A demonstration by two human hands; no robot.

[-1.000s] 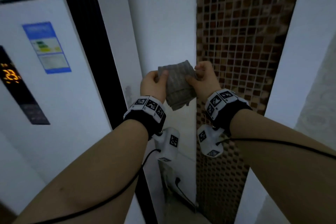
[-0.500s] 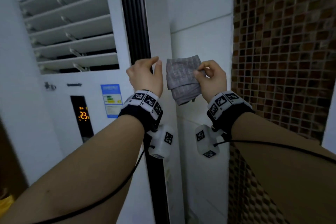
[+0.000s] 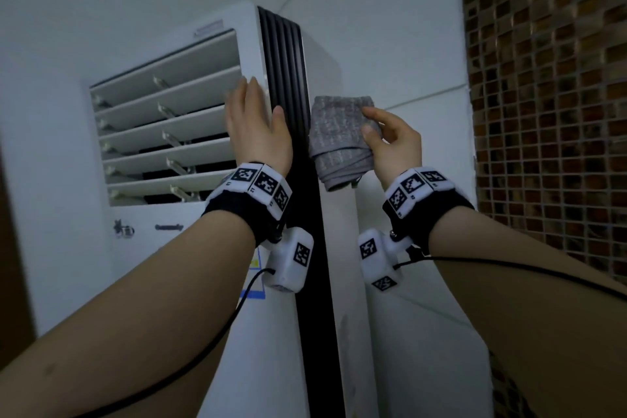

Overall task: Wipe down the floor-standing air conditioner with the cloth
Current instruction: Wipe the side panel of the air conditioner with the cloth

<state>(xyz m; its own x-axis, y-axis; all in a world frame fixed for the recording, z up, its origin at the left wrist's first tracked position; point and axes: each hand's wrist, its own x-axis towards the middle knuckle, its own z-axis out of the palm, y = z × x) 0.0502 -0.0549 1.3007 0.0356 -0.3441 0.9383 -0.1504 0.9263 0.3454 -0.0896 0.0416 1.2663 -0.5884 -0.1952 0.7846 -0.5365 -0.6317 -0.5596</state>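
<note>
1. The left hand point(image 3: 258, 127) is laid flat, fingers straight, on the upper front edge of the air conditioner point(image 3: 271, 349), beside the louvres point(image 3: 163, 132).
2. A folded grey cloth point(image 3: 339, 139) is gripped by the right hand point(image 3: 395, 146).
3. The cloth is held at the unit's side panel; contact cannot be told.

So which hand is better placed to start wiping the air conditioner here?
Right. The right hand pinches the folded grey cloth beside the air conditioner side panel, near its top. The left hand is flat and empty at the front edge, likely only bracing.
</note>
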